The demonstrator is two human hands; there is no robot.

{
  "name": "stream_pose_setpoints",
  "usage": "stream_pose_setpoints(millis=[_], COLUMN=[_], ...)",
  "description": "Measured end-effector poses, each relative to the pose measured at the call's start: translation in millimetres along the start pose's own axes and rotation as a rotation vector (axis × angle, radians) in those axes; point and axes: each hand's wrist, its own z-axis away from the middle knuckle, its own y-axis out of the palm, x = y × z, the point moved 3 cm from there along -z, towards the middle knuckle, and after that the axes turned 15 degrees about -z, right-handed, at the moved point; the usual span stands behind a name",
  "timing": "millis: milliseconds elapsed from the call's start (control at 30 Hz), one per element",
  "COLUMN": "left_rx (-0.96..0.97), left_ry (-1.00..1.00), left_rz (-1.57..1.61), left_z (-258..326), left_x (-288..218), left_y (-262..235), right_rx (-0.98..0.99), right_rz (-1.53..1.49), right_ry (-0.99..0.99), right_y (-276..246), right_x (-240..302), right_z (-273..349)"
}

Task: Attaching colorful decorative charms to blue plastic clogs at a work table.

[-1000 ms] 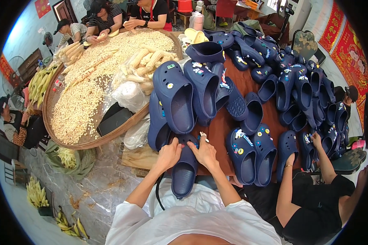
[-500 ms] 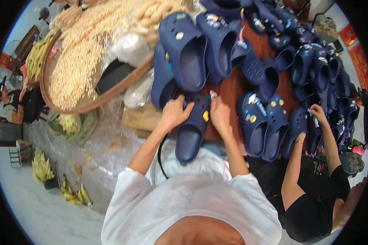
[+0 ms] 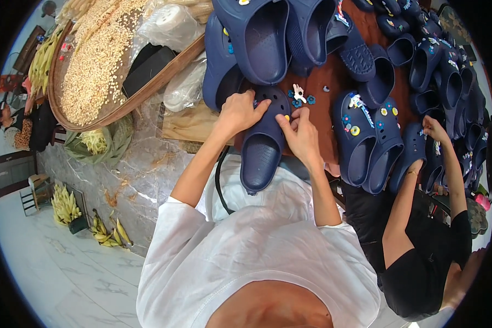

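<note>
left hand (image 3: 239, 113): holds blue shoe (image 3: 263, 147) by its left side | right hand (image 3: 302, 134): touches shoe's right side, can't tell if pinching | shoe: at brown table (image 3: 327, 120)'s near edge | little white toy (image 3: 298, 93): just far of right hand

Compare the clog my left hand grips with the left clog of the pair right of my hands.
The pair's left clog carries many charms; the held clog shows few, leaving holes bare. Your left hand grips the held clog; no hand touches the pair's left clog. Both are dark blue, toes away from you.
</note>
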Motion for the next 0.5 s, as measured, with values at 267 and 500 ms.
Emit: stream_pose_setpoints(millis=[267, 500], left_rx=[-0.094, -0.188], left_ry=[0.074, 0.105], left_rz=[-0.168, -0.15], left_z=[5, 7], left_x=[-15, -15], left_y=[5, 8], right_rx=[-0.032, -0.046], right_rz=[0.039, 0.226], right_ry=[-0.07, -0.208], right_y=[12, 17], right_x=[-2, 6], right_z=[-2, -4])
